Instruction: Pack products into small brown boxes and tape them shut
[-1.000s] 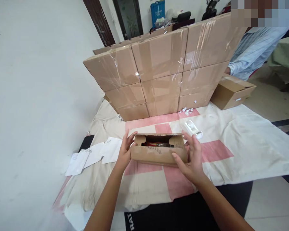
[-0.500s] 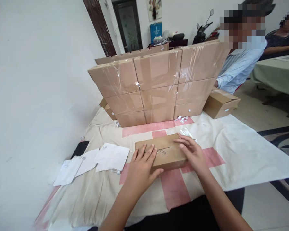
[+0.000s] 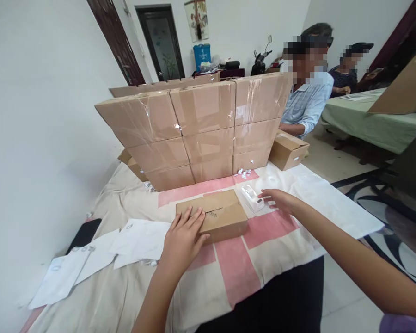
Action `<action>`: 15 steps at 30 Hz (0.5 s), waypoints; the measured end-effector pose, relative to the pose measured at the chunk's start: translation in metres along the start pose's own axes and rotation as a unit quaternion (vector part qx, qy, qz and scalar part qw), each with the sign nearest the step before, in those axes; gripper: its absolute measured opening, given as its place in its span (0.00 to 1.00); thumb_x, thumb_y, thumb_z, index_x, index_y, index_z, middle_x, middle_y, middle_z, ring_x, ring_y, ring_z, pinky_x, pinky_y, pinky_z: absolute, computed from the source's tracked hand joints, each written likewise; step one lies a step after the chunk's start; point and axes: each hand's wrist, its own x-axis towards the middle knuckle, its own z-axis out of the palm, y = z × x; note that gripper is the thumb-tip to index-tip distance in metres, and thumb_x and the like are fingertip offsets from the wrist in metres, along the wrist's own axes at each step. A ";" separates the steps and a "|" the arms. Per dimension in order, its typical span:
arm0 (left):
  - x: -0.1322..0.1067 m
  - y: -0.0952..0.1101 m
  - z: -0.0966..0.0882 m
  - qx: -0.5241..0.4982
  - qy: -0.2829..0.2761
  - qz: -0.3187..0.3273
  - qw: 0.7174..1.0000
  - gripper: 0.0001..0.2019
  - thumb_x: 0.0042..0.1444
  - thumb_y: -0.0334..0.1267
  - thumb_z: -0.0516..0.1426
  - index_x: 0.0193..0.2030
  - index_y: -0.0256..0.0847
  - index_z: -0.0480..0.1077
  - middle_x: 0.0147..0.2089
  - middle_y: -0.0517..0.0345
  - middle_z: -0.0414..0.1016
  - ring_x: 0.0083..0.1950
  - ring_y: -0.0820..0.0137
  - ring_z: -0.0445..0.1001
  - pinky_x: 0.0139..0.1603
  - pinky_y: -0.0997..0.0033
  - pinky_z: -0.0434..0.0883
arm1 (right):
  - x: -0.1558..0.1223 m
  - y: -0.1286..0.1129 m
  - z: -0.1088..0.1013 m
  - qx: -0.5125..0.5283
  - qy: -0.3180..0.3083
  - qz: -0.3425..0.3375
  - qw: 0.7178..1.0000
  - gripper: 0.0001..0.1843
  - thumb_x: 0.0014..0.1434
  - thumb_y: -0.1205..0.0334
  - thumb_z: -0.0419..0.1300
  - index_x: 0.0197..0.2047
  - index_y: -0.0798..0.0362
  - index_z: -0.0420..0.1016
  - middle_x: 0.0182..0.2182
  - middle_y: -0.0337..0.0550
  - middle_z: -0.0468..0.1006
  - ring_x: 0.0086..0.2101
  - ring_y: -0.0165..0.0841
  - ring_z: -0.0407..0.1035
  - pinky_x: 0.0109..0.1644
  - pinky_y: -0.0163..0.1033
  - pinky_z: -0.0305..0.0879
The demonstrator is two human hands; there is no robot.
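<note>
A small brown cardboard box [image 3: 215, 215] lies closed on the cream and pink cloth [image 3: 235, 263] covering the table. My left hand [image 3: 183, 238] rests flat on the box's near left corner, fingers spread. My right hand [image 3: 279, 200] is off the box, fingers stretched out, hovering just right of a white tape dispenser [image 3: 252, 198] that sits beside the box's far right corner. Neither hand holds anything.
A wall of taped cardboard boxes [image 3: 197, 125] stands at the back of the table, with an open carton [image 3: 289, 150] at its right. White paper sheets [image 3: 100, 252] and a black phone [image 3: 84, 233] lie left. Two people [image 3: 307, 99] sit behind, by a green-covered table [image 3: 370, 122].
The box's flaps went from open to closed under both hands. My right hand then left the box and moved right toward the tape dispenser; my left stays pressed on the lid.
</note>
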 end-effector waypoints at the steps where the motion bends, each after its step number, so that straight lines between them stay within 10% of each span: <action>1: 0.002 -0.001 0.000 0.003 0.000 0.001 1.000 0.25 0.64 0.42 0.60 0.67 0.41 0.68 0.70 0.52 0.67 0.72 0.46 0.64 0.66 0.39 0.69 | 0.003 -0.001 0.000 0.001 -0.009 0.005 1.000 0.21 0.52 0.45 0.64 0.42 0.53 0.78 0.56 0.52 0.79 0.45 0.38 0.72 0.39 0.38 0.65; 11: 0.022 -0.017 -0.002 0.000 0.017 -0.015 1.000 0.26 0.60 0.40 0.61 0.65 0.40 0.69 0.67 0.47 0.71 0.67 0.41 0.70 0.59 0.37 0.73 | 0.010 -0.011 0.002 -0.031 -0.024 0.024 0.999 0.16 0.51 0.49 0.68 0.35 0.53 0.80 0.47 0.50 0.83 0.35 0.34 0.69 0.36 0.38 0.65; 15: 0.020 0.013 -0.004 -0.062 0.114 0.032 0.991 0.21 0.63 0.37 0.58 0.63 0.44 0.69 0.63 0.47 0.76 0.64 0.46 0.74 0.61 0.37 0.70 | 0.014 -0.008 0.006 -0.040 -0.002 0.026 0.999 0.13 0.51 0.52 0.66 0.31 0.55 0.80 0.39 0.52 0.83 0.29 0.31 0.67 0.32 0.37 0.64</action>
